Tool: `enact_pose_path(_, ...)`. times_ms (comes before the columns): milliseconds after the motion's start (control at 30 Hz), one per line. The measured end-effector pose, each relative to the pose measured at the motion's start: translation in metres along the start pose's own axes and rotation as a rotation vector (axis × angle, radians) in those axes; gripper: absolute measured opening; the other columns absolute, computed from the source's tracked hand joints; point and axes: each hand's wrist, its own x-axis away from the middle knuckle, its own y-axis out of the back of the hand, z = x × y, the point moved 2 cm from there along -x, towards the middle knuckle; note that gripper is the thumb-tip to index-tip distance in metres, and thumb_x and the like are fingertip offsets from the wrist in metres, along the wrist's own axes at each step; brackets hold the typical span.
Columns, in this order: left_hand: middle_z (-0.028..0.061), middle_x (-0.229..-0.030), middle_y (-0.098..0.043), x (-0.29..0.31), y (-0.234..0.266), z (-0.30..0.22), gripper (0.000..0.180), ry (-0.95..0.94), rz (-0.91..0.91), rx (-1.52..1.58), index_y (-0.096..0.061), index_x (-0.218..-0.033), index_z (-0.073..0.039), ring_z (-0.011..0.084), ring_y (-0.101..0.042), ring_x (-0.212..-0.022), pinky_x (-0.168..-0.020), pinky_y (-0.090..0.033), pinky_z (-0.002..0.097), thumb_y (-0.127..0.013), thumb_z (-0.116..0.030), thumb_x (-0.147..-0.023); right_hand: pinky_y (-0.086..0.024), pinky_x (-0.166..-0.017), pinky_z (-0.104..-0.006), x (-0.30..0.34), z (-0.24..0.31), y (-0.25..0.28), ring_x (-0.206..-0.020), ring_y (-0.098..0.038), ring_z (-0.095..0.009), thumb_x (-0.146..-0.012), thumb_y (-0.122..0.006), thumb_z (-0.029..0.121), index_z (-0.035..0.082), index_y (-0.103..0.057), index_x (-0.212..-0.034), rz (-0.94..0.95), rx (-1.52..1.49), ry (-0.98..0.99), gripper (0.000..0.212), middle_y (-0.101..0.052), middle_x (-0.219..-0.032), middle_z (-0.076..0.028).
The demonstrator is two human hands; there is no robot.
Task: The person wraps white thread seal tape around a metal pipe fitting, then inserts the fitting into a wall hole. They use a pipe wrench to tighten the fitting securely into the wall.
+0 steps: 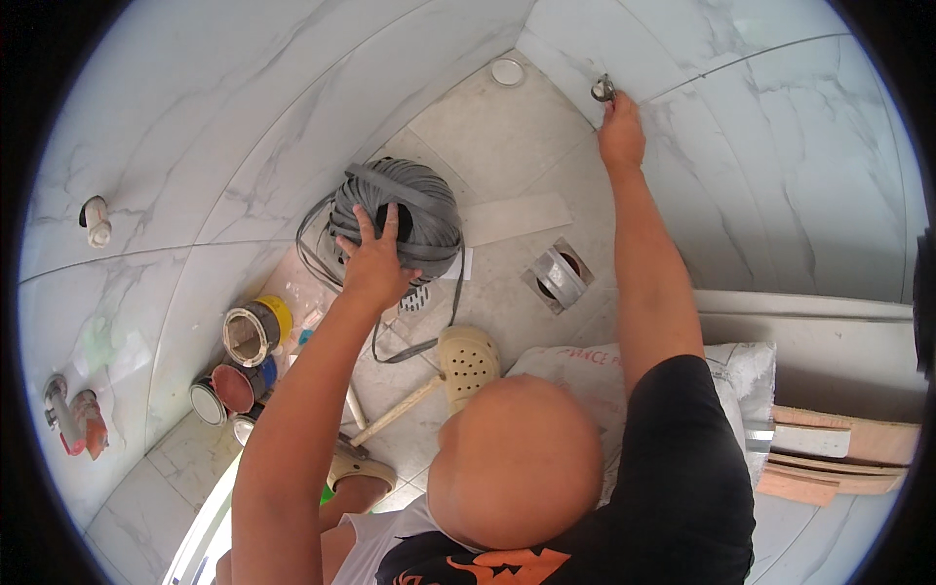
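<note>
My left hand [378,265] rests with spread fingers on a big roll of flat grey strapping [434,210], which stands on the floor near the left wall. Loose loops of the strap hang off its side and trail over the tiles. At the right wall, my right arm is stretched far forward. The fingers of my right hand [622,136] are closed at a small shiny metal wall fitting [604,90], low on the marbled tile. Its exact kind is too small to make out, and my fingers partly cover it.
Several paint cans [249,331] stand along the left wall. A tap [63,417] and a pipe stub [97,222] jut from that wall. A floor opening [559,276] has a strip across it. A hammer [395,409], a white sack [746,375] and wood strips [838,468] lie nearer me.
</note>
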Motion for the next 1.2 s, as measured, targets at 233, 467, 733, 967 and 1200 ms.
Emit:
enact_pose_path(233,0.0451,-0.166,-0.005,0.005,0.004,-0.005,0.121,-0.03,-0.003,0.001,-0.011,-0.17,-0.01,0.0575,-0.021,-0.155,-0.124,-0.02,0.0699,-0.089,-0.037,-0.081,-0.056,-0.079,-0.0523,-0.007,-0.011,-0.002,-0.099,-0.07,-0.04,-0.102,-0.066,0.039,0.01,-0.058,-0.118,0.082,0.135,-0.044,0.033,-0.072,-0.107,-0.015)
enact_pose_path(467,0.0331,-0.172,0.001,0.006,-0.003,0.004,0.116,-0.058,-0.081,0.024,-0.015,-0.17,-0.022,0.0764,-0.019,-0.143,-0.111,-0.044,0.0694,-0.089,-0.039,-0.082,-0.057,-0.077,-0.0505,-0.007,-0.008,-0.001,-0.095,-0.071,-0.036,-0.1,-0.068,0.04,0.011,-0.06,-0.108,-0.001,0.203,0.011,0.031,-0.073,-0.1,-0.011)
enact_pose_path(733,0.0469,-0.164,-0.008,0.007,-0.006,0.006,0.118,-0.118,-0.091,0.064,-0.015,-0.167,-0.003,0.0575,-0.014,-0.157,-0.121,-0.021,0.0735,-0.088,-0.037,-0.082,-0.056,-0.076,-0.0507,-0.006,-0.012,-0.006,-0.093,-0.071,-0.037,-0.099,-0.069,0.038,0.012,-0.064,-0.108,-0.009,0.184,-0.116,0.028,-0.073,-0.102,-0.012)
enact_pose_path(967,0.0309,-0.173,0.003,0.004,-0.003,0.002,0.116,-0.028,-0.039,0.021,-0.014,-0.17,-0.02,0.0743,-0.016,-0.145,-0.112,-0.044,0.0695,-0.088,-0.038,-0.083,-0.056,-0.075,-0.0519,-0.006,0.0,-0.001,-0.091,-0.073,-0.038,-0.1,-0.067,0.042,0.012,-0.063,-0.108,-0.064,0.147,-0.068,0.031,-0.075,-0.104,-0.014)
enact_pose_path(1200,0.0326,-0.172,0.004,0.002,0.004,-0.005,0.114,-0.02,-0.022,0.019,-0.014,-0.17,-0.019,0.0755,-0.014,-0.145,-0.112,-0.043,0.0702,-0.087,-0.039,-0.085,-0.058,-0.071,-0.0524,-0.034,0.005,0.032,-0.085,-0.074,-0.039,-0.102,-0.062,0.051,0.011,-0.06,-0.107,0.235,0.442,0.119,0.04,-0.076,-0.098,-0.014)
